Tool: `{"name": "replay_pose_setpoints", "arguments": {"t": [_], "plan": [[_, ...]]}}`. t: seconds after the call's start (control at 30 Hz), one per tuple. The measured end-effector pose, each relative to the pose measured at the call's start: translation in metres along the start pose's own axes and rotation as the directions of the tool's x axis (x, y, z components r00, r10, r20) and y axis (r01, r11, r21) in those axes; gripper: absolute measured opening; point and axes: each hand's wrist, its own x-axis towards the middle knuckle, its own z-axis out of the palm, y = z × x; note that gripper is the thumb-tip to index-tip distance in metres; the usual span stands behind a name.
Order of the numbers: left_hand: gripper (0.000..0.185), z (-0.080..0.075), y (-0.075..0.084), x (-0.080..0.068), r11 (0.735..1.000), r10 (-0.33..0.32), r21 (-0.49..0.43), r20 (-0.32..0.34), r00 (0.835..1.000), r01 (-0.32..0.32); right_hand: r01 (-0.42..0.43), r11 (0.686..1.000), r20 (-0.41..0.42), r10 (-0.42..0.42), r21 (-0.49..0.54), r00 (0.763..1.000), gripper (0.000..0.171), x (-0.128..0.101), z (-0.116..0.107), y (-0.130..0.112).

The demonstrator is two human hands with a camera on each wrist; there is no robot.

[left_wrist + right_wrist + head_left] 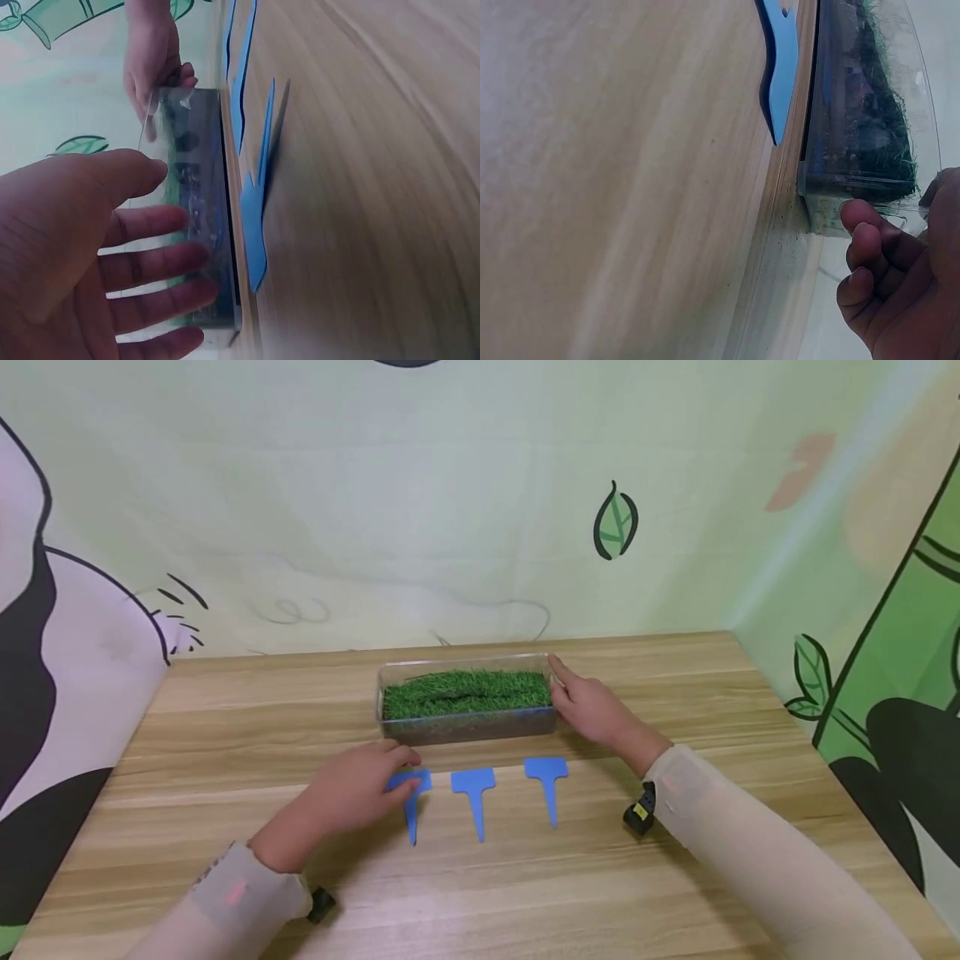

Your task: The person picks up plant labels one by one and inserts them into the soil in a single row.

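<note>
Left hand (pixel 352 789): fingers spread, released – over left blue T-shaped marker (pixel 412 822), near clear container (pixel 468 732); contact unclear. Right hand (pixel 596 706): fingers curled, grasping container's right end. Container, with green turf (pixel 465 689) inside, sits toward rear of wood-grain table (pixel 540 893) – middle marker (pixel 475 785), right marker (pixel 548 777) in front. Backdrop (pixel 480 510): pale green, cartoon print.

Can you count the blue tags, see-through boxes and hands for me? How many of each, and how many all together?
Blue tags: 3
See-through box: 1
Hands: 2
Total: 6
</note>
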Motion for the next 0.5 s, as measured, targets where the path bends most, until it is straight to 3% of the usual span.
{"name": "replay_pose_setpoints", "arguments": {"t": [0.3, 0.5], "plan": [[0.077, 0.0074, 0.0041, -0.0011, 0.997, -0.06, 0.064, 0.102, 0.993, 0.053, -0.01, 1.0, 0.008, 0.01, -0.002, 1.0, 0.06, -0.0005, -0.0005, -0.0028], [0.082, 0.0098, 0.0047, -0.0012, 0.995, -0.044, 0.095, 0.114, 0.992, 0.033, -0.007, 1.0, 0.006, 0.007, -0.011, 1.0, 0.06, -0.0015, -0.0009, -0.0022]]}}
